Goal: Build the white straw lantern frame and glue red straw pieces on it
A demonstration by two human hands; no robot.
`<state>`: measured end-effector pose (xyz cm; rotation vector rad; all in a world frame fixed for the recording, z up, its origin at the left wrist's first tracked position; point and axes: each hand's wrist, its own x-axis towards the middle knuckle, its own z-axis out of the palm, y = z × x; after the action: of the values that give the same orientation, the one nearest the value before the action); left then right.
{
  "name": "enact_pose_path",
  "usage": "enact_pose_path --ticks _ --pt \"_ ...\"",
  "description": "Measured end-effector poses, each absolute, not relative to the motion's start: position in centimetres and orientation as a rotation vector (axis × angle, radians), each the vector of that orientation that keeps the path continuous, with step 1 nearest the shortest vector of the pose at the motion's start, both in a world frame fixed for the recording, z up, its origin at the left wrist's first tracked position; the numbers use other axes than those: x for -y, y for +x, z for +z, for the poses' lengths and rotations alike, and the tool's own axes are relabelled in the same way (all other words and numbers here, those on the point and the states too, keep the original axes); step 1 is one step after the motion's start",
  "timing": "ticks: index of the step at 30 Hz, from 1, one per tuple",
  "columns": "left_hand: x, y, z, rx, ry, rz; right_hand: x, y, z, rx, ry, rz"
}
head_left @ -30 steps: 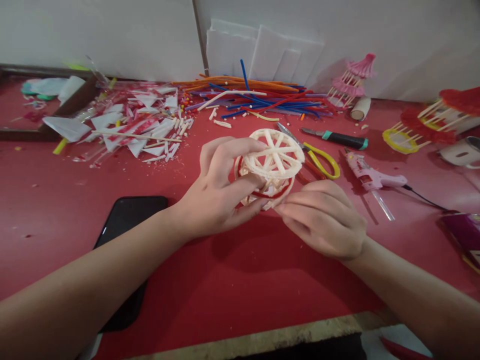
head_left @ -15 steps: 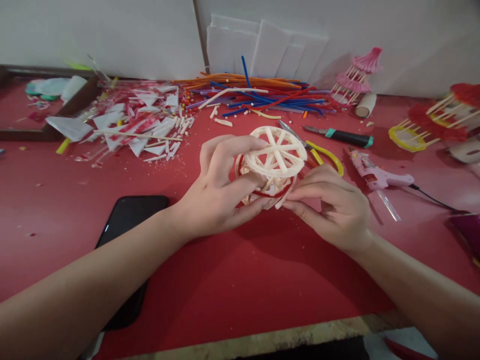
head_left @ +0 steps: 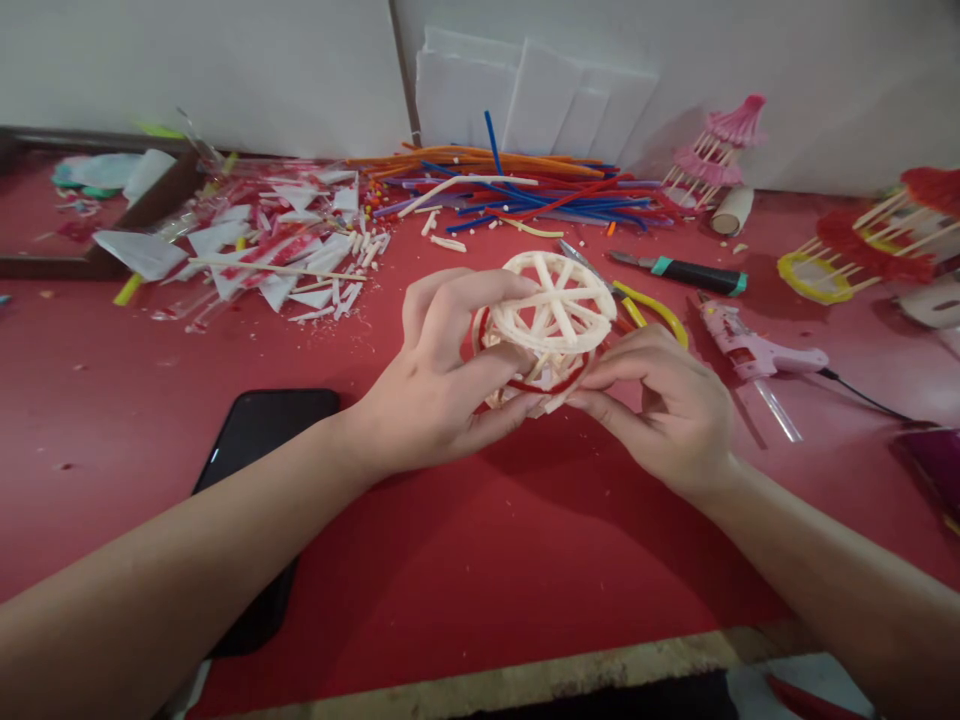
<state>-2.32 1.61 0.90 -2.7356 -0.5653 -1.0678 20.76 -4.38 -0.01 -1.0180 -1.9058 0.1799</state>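
Observation:
A craft model of cream pipe cleaners (head_left: 556,310) is held above the red table, tilted a little. Its top is a wheel-like ring with spokes, and a red band runs round the lower ring. My left hand (head_left: 442,375) is closed on the model from the left, its fingers over the top and through the gap, its thumb beneath. At the lower right edge, my right hand (head_left: 664,405) pinches the loose end of a cream strip (head_left: 556,402) against the rim, between thumb and forefinger. Part of the model's lower half is hidden behind my fingers.
A black phone (head_left: 255,470) lies under my left forearm. Behind are paper scraps (head_left: 300,240) and coloured pipe cleaners (head_left: 525,190). To the right lie yellow-handled scissors (head_left: 652,305), a cutter (head_left: 697,275), a pink glue gun (head_left: 757,345) and a red-and-yellow model (head_left: 862,240).
The cream strip's end, which stuck out downward, now lies closer along the rim. My right fingers have shifted slightly with it; my left hand keeps its hold.

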Motion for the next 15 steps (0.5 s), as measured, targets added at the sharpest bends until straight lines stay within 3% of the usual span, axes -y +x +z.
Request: enact_pose_path --ticks 15 --pt "-1.69 -2.37 0.95 0.507 -2.71 -1.062 4.57 19.83 0.14 1.907 -1.048 0.152"
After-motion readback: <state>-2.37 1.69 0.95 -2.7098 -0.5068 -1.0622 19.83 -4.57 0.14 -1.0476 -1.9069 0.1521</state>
